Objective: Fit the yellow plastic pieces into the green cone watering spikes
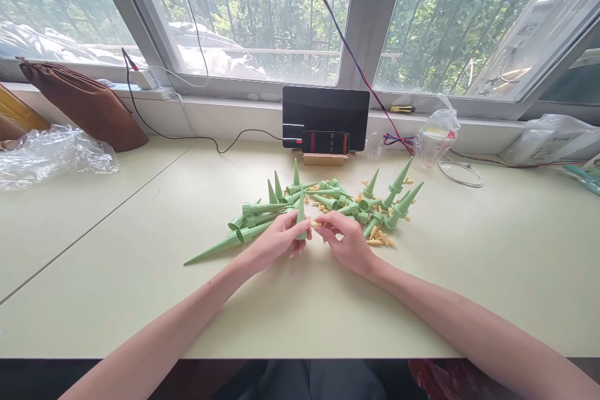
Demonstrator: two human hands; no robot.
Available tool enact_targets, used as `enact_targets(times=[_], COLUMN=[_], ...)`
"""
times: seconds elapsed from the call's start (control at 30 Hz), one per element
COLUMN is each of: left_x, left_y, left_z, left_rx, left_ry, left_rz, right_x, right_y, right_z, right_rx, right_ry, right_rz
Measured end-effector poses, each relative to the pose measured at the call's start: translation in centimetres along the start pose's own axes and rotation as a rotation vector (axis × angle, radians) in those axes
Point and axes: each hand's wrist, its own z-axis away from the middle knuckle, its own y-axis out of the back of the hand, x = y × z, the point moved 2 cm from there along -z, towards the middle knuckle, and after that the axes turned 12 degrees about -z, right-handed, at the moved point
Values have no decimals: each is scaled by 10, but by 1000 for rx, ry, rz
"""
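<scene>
Over the near part of the table, my left hand (287,234) is closed around a green plastic spike (301,215) that points upward. My right hand (347,239) pinches a small tan peg (315,224) against the side of that spike; whether the peg's end sits in it I cannot tell. Behind my hands lies a heap of similar green cone spikes (255,220), some on their sides and some upright. Right of my right hand is a small pile of loose tan pegs (382,237). Several spikes at the right (398,206) have tan pegs sticking out of their sides.
A tablet (325,106) with a phone (325,142) before it leans at the window. To the left are a brown bag (84,103) and crumpled clear plastic (60,153). A knotted plastic bag (437,136) and a coiled white cable (462,174) lie back right.
</scene>
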Motion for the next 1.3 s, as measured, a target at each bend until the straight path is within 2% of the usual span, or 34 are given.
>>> enact_targets(times=[0.4, 0.67, 1.3], left_x=[0, 1, 6], left_y=[-1, -2, -5], left_z=[0, 0, 2], left_rx=[16, 69, 29], left_ry=[0, -18, -59], left_rz=[-37, -60, -15], right_x=[-1, 0, -2], right_y=[0, 1, 0], right_z=[-1, 0, -1], right_rx=[5, 2, 0], right_ry=[7, -11, -3], right_rz=[20, 18, 17])
